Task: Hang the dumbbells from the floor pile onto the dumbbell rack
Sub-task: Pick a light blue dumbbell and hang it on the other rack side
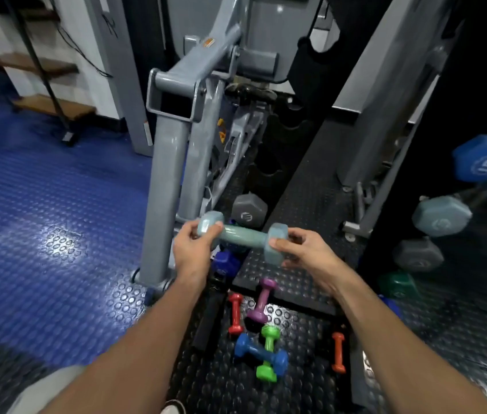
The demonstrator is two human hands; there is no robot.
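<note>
Glossy pale-teal dumbbell with hexagonal heads, held in the air above the floor pile, long axis running left to right, left hand gripping one head, right hand gripping the other, studded rubber floor below

Pale teal dumbbell at centre; below it red, purple, green, blue and orange dumbbells on black studded floor; blue studded floor at left.
</note>
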